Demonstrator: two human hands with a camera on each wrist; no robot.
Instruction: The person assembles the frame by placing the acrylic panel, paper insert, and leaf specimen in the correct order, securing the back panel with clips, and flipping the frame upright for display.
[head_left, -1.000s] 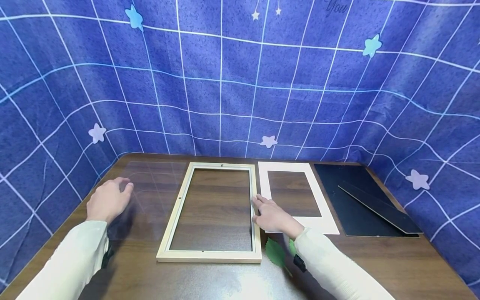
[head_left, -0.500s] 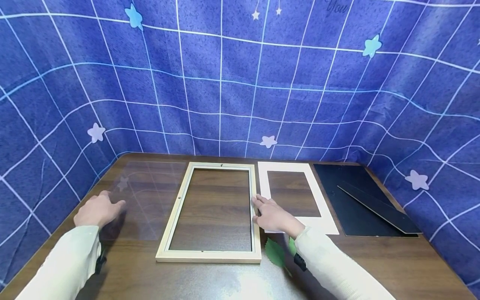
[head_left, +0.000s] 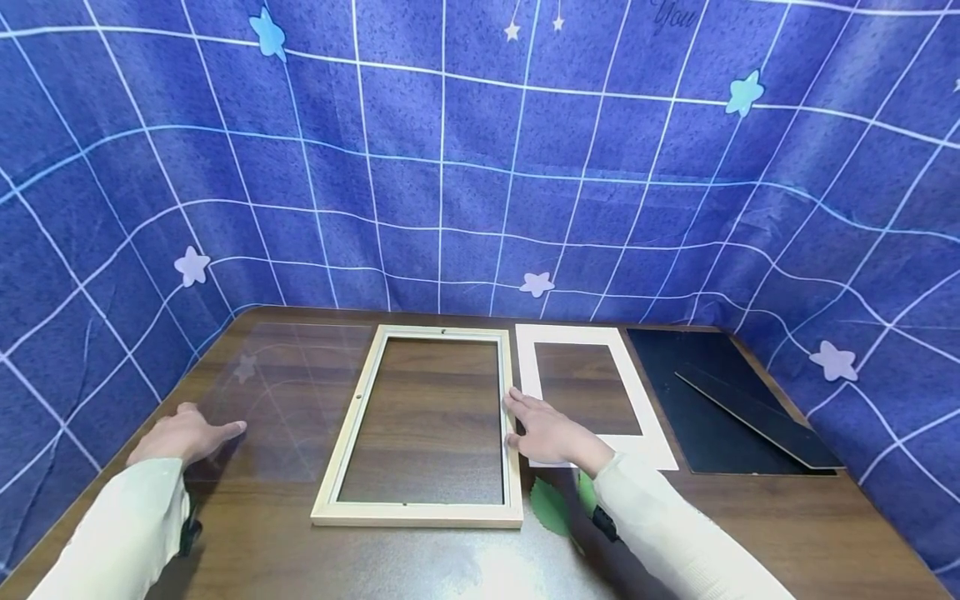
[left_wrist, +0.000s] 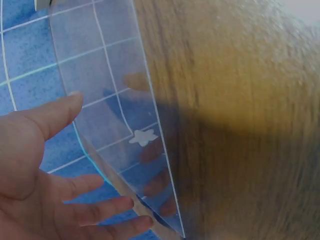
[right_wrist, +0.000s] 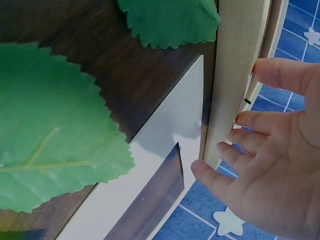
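My left hand [head_left: 178, 435] is at the left edge of a clear sheet [head_left: 300, 400] lying on the table. Its fingers are spread and hold nothing; in the left wrist view, the sheet [left_wrist: 115, 90] mirrors the fingers. Whether any fingertip touches it, I cannot tell. A pale wooden picture frame [head_left: 512, 467] lies flat in the middle, around bare tabletop. On its right side rest the extended fingers of my right hand [head_left: 551, 429]; the right wrist view shows them along the frame's wood [right_wrist: 235, 60]. Beneath that forearm are green leaves [head_left: 551, 506], partly hidden by the sleeve.
Right of the frame lies a white mat [head_left: 647, 400] with a cut-out window. Beyond it is a black backing board [head_left: 667, 367], its stand flap [head_left: 757, 417] raised at an angle. A blue gridded cloth [head_left: 480, 200] with stars hangs behind the brown table [head_left: 420, 567].
My left hand has moved left and nearer to me, from over the clear sheet to its left edge. The right hand has stayed on the frame's right side.
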